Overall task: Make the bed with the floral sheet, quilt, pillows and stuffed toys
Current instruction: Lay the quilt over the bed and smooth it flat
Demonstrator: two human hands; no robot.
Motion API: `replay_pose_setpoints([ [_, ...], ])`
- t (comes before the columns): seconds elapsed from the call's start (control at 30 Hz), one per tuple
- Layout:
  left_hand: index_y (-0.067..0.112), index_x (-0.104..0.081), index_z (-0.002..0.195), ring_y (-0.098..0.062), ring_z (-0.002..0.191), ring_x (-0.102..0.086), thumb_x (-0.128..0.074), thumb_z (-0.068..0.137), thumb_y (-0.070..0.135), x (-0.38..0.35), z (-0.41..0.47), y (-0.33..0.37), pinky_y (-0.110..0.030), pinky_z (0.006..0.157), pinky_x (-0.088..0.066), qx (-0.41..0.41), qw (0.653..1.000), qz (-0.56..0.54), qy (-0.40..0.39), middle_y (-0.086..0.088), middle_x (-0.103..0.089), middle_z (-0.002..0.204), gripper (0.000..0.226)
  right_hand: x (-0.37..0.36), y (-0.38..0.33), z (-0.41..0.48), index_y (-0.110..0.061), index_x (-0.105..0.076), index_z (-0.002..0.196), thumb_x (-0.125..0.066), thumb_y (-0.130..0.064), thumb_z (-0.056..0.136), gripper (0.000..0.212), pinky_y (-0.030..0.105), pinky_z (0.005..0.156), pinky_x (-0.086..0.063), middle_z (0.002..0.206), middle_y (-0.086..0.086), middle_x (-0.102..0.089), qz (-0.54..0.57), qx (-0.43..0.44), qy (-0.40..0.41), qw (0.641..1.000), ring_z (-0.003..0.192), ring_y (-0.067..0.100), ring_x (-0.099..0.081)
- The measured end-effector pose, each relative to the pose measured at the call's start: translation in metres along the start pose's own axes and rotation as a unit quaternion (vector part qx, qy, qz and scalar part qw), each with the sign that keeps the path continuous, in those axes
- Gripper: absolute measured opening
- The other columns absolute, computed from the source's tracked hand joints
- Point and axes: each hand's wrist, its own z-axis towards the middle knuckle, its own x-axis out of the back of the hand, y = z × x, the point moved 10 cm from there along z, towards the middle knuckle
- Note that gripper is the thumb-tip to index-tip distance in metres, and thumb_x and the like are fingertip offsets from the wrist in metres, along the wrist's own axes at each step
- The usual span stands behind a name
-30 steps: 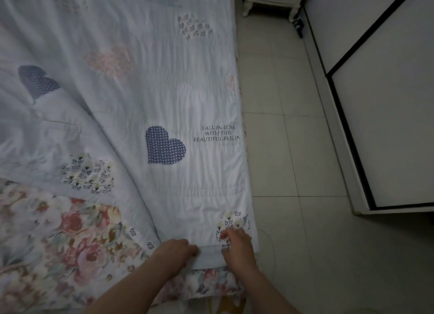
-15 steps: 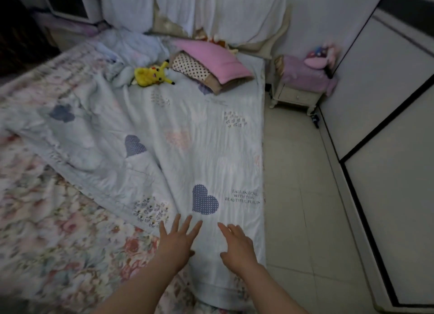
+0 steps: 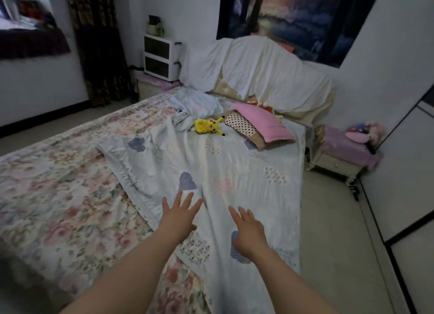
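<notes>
The quilt (image 3: 234, 173) lies on the sheet (image 3: 58, 196) toward the bed's right side, with the toy (image 3: 207, 126) left of the pillows (image 3: 258, 126) at its far end.

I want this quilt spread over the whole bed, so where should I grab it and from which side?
Take the quilt by its bound hem, the edge lying diagonally on the floral sheet, coming from the left. The quilt covers only the sheet's right half. That hem lies free and flat, so it should pull leftward easily.
</notes>
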Motion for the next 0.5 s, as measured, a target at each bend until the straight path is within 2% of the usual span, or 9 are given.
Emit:
replay_pose_setpoints([
  [0.23,0.033,0.008,0.154,-0.033,0.149,0.010,-0.044,0.099,0.049,0.054,0.020,-0.130,-0.067,0.112,-0.003,-0.024,0.999,0.023,0.035,-0.001,0.009,0.163,0.077,0.042,-0.114,0.051,-0.034,0.010,0.154,-0.055,-0.020,0.091,0.092,0.044,0.120,-0.010,0.164,0.000,0.004,0.003,-0.032,0.048,0.998,0.150,0.024,0.004],
  [0.5,0.033,0.011,0.154,-0.033,0.149,0.010,-0.048,0.098,0.048,0.085,0.033,-0.229,-0.067,0.112,-0.003,-0.037,0.998,0.047,0.036,-0.001,0.009,0.163,0.083,0.075,-0.182,0.091,-0.034,0.008,0.154,-0.059,-0.017,0.089,0.095,0.044,0.120,-0.011,0.163,0.000,0.001,-0.019,-0.055,0.085,0.995,0.150,0.025,0.002],
])
